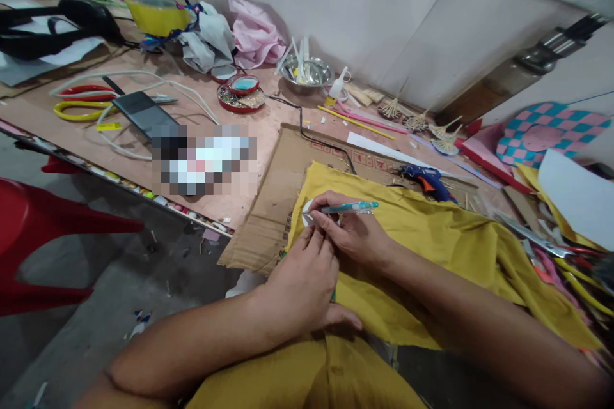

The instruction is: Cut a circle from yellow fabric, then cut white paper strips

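Observation:
A yellow cloth (412, 217) lies spread over a flattened cardboard sheet (268, 217). On the cloth's left end is a small white piece (306, 212), mostly covered by my fingers. My right hand (355, 230) is closed around a pen (352, 208) with a teal and clear barrel, its point down at the white piece. My left hand (304, 278) rests flat beside it, fingertips pressing near the white piece and thumb stretched out to the right.
A blue glue gun (426, 180) lies behind the cloth, with scissors (532, 236) at right. Farther back stand a metal bowl (309, 73), a red tin (240, 99) and a small glue bottle (337, 88). Red-and-yellow-handled scissors (79, 108) and a red stool (52, 220) are at left.

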{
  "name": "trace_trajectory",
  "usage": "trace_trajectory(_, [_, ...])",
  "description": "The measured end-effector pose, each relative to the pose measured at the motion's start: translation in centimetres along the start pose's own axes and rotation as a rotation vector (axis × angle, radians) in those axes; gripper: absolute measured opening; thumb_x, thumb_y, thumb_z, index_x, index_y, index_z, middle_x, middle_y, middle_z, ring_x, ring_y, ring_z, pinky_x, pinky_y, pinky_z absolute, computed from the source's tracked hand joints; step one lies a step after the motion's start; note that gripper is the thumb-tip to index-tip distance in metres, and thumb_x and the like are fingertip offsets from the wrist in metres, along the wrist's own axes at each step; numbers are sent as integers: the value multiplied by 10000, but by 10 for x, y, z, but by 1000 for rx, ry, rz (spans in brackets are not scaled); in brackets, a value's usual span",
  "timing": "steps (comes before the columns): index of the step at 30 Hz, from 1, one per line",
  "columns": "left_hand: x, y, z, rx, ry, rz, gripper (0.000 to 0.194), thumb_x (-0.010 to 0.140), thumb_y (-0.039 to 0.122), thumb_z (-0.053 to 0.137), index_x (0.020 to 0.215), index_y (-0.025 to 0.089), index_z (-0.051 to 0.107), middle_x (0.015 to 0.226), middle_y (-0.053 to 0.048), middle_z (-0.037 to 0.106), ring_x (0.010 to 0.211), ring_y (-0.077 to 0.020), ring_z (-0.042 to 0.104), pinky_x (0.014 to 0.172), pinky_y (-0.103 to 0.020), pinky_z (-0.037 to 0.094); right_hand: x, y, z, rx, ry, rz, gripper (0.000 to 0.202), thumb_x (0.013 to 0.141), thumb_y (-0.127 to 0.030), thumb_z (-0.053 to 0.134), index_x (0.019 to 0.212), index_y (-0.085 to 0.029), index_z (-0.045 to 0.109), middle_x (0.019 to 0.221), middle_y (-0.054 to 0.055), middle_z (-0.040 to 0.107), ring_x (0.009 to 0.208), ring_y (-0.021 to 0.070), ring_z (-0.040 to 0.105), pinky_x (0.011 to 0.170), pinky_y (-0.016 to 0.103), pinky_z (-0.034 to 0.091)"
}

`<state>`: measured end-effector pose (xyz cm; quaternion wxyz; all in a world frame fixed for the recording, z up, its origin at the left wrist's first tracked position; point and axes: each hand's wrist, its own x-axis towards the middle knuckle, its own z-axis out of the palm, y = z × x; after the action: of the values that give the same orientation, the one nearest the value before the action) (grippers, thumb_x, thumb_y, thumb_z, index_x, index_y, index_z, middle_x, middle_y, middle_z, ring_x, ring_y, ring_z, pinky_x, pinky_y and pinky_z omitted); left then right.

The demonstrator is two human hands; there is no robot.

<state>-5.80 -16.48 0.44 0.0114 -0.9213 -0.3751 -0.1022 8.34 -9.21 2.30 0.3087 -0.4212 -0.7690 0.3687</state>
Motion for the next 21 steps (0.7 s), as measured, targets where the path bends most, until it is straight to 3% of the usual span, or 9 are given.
trace_trajectory(12, [1,-1,-3,40,-38,4,1244,709,958,383,1422,-50,536,1463,-317,532,1398,-433,469,1182,-519,281,3,3,0,43,2,13,97,911,-253,573,836,-224,628,797,15,686,758,176,642,739,309,519])
trace_trajectory(21, [0,-1,0,4,-25,3,1267,691,961,405,1415,-71,531,1425,-328,561,1388,-437,478,1179,-514,291,1,2,-1,54,-28,-10,95,907,-226,578,834,-209,636,776,16,677,735,168,630,719,298,510])
